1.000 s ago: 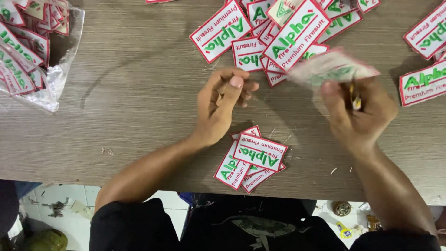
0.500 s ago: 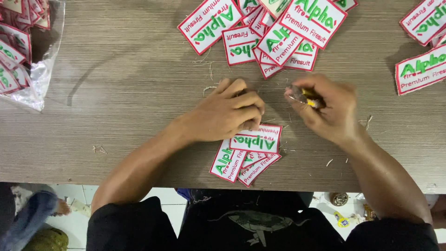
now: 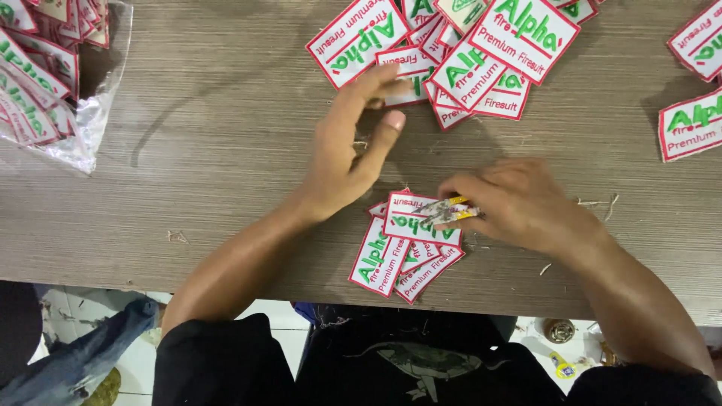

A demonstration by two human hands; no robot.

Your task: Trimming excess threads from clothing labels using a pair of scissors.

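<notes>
My left hand (image 3: 353, 143) stretches out over the wooden table (image 3: 210, 150), fingers apart, its fingertips touching a white patch with a red border (image 3: 412, 66) at the edge of a spread pile of like patches (image 3: 481, 53). My right hand (image 3: 511, 203) is closed around a small yellow-handled thread snipper (image 3: 445, 211), whose metal tips rest on the top patch (image 3: 410, 219) of a small stack near the table's front edge.
A clear plastic bag of more patches (image 3: 45, 83) lies at the far left. Two further patches (image 3: 692, 124) sit at the right edge. Loose thread bits (image 3: 598, 201) are scattered on the wood. My dark-clothed lap is below the table edge.
My left hand has left the small stack and reached up to the far pile. My right hand has come down and left, bringing the snipper onto the stack.
</notes>
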